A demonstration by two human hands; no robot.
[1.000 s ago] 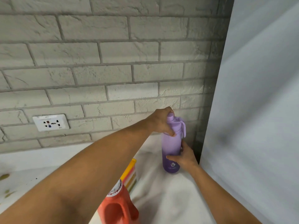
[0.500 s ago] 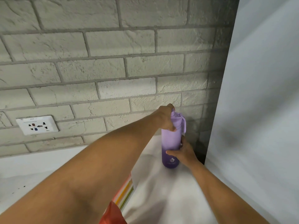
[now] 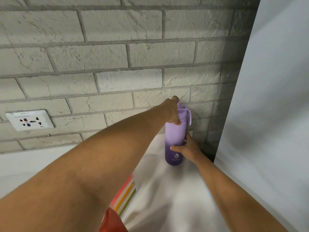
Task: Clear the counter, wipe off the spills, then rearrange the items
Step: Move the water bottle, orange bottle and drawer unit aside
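A purple water bottle (image 3: 173, 139) stands upright on the white counter (image 3: 167, 190), in the back right corner near the brick wall. My left hand (image 3: 172, 113) grips its cap and neck from above. My right hand (image 3: 187, 147) holds the lower body from the right side, thumb across the front. The bottle's carry strap hangs on the right of the cap.
A tall white panel (image 3: 270, 114) rises right of the bottle. An orange-red bottle (image 3: 112, 221) and a stack of coloured strips (image 3: 125, 196) sit at the bottom, partly hidden by my left arm. A wall socket (image 3: 29, 120) is on the brick wall at left.
The view has tilted up and drifted right, so the orange-red bottle has dropped mostly out of frame. Both hands stay on the purple bottle, which stands in the same corner.
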